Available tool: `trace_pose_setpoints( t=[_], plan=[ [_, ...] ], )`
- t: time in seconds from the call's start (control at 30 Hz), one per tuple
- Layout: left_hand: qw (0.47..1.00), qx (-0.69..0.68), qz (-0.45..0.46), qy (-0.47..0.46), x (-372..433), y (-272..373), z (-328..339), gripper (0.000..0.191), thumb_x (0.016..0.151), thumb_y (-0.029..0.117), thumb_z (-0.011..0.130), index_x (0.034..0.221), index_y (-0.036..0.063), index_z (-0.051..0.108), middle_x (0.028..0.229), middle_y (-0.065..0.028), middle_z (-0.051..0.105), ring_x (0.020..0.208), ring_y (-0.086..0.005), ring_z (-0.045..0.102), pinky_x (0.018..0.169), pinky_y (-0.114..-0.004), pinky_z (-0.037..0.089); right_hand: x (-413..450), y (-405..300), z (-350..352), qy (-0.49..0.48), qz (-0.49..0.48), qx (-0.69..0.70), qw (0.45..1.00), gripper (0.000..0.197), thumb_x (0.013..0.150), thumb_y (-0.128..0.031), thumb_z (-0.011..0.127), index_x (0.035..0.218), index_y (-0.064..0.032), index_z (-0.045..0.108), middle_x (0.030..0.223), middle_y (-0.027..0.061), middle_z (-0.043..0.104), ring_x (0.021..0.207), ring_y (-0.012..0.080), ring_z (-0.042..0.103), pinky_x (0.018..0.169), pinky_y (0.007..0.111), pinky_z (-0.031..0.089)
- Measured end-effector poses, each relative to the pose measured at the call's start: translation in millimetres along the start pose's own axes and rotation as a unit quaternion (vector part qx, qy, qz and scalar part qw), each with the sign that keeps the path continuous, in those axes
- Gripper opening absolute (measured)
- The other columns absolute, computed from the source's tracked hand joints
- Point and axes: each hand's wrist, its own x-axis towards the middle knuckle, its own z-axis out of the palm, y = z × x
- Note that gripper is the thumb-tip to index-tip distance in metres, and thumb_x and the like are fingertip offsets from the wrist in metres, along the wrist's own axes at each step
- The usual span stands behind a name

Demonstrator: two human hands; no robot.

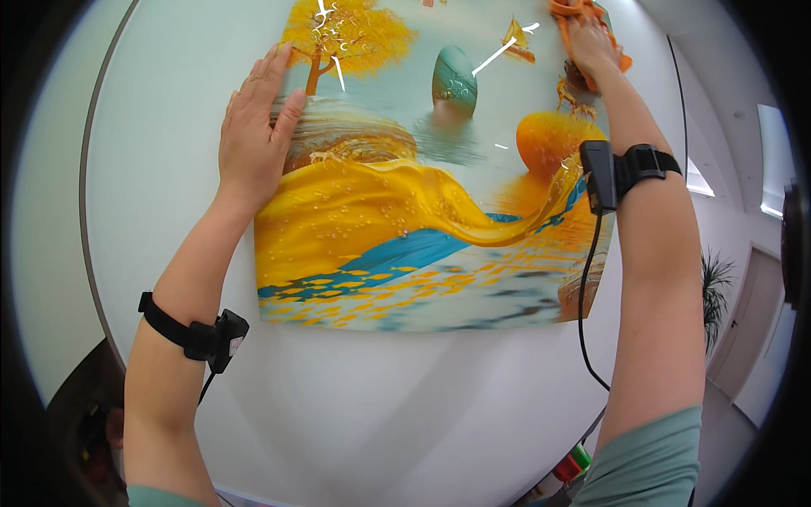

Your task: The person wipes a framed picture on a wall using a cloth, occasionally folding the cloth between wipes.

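Note:
A glossy decorative picture panel [443, 190] hangs on the white wall before me, with a golden tree, a sailing boat and a yellow ribbon on it. My left hand [256, 123] lies flat along the panel's left edge, thumb spread over the picture and nothing in it. Up at the panel's top right corner, my right hand [590, 44] holds a bunched orange cloth [573, 9] against the surface. The cloth overhangs the panel's right edge. The panel's top edge runs out of view.
Black strapped devices sit on my left forearm [218, 342] and right forearm [599, 177], each with a trailing cable. Dark trim lines [89, 114] border the wall section. To the right are a green plant [715, 298] and a door [747, 317]. Colourful items [570, 466] show low down.

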Motion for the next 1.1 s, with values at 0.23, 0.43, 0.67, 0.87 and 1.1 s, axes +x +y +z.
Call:
trace_pose_setpoints(
  t=[0.23,0.43,0.67,0.87,1.1],
  plan=[
    [0.998,-0.059,0.019,0.022,2.8,-3.8,3.8,0.055,0.112,0.043,0.049,0.162,0.0206,0.043,0.163,-0.0072,0.049,0.154,-0.0307,0.040,0.126,-0.046,0.030,-41.5,41.6,-8.0,-0.014,-0.090,0.214,0.973,0.067,0.108,-0.056,0.037,0.163,-0.0196,0.043,0.168,0.0089,0.042,0.155,0.0307,0.039,0.126,0.043,0.030],
    [0.998,-0.061,0.013,0.020,1.9,-5.1,4.5,0.055,0.112,0.043,0.048,0.163,0.0209,0.043,0.162,-0.0069,0.051,0.154,-0.0315,0.040,0.126,-0.044,0.032,-104.1,48.0,-48.0,-0.163,-0.079,0.305,0.935,0.059,0.110,-0.048,0.047,0.160,-0.0175,0.048,0.149,0.0148,0.060,0.136,0.0299,0.058,0.114,0.035,0.042],
    [0.999,0.004,0.037,0.036,3.6,-7.1,6.9,0.054,0.113,0.045,0.044,0.163,0.0236,0.043,0.165,-0.0043,0.047,0.157,-0.0292,0.035,0.129,-0.044,0.027,-206.0,52.2,-38.1,-0.036,-0.201,0.251,0.946,0.052,0.111,-0.041,0.045,0.157,-0.0165,0.052,0.171,0.0129,0.035,0.160,0.0406,0.024,0.131,0.047,0.019],
    [0.997,0.023,0.061,0.032,3.3,-9.9,7.3,0.054,0.115,0.044,0.038,0.165,0.0240,0.040,0.169,-0.0025,0.041,0.160,-0.0274,0.029,0.131,-0.044,0.023,-280.2,38.9,-37.7,0.009,-0.205,0.225,0.952,0.056,0.111,-0.048,0.045,0.155,-0.0152,0.054,0.173,0.0137,0.030,0.159,0.0452,0.021,0.129,0.054,0.018],
    [0.991,0.076,0.108,0.034,5.2,-8.6,9.3,0.051,0.116,0.039,0.034,0.164,0.0232,0.041,0.169,0.0002,0.042,0.159,-0.0261,0.031,0.130,-0.044,0.024,-388.4,-50.4,-44.2,-0.011,-0.187,0.134,0.973,0.062,0.098,-0.039,0.064,0.157,-0.0252,0.054,0.174,0.0149,0.027,0.162,0.0446,0.014,0.129,0.064,0.009]
  ],
)
